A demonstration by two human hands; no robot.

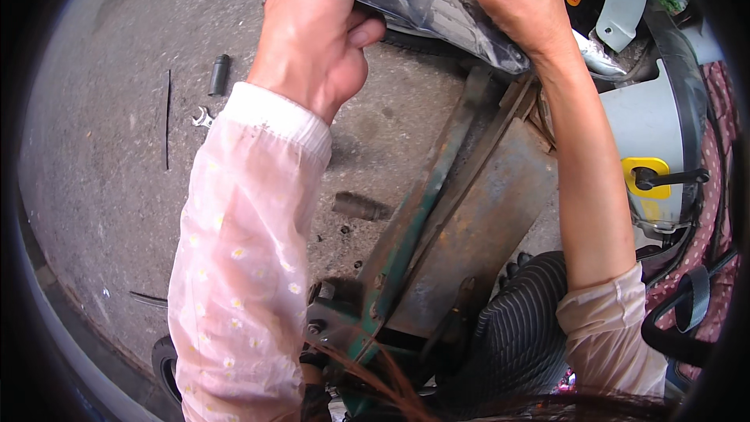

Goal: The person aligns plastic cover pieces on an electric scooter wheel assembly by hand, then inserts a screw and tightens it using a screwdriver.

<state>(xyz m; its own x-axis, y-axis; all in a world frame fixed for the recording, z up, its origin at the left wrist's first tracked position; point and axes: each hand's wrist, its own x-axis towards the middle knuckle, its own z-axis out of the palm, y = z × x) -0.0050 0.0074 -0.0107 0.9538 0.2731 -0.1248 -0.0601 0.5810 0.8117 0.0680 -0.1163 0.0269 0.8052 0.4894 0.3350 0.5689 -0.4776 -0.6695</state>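
At the top of the head view, my left hand (312,31) is closed on the left edge of a dark, glossy part with a smeared, scuffed face (430,0). It looks like a plastic vehicle piece, but its exact kind is unclear and the frame cuts off its upper end. Against its right side lies my right hand (519,0), bent over the upper edge with the thumb toward the middle. Some fingertips are out of frame or behind the part. Below it stretches a long, rusty green metal jack (414,227).
On the grey ground at left lie a black socket (219,76), an open-end wrench (202,117) and a thin rod (167,121). A rusty cylinder (361,206) sits beside the jack. At right stand pale vehicle panels (641,121) with a yellow plate (647,194) and black lever.
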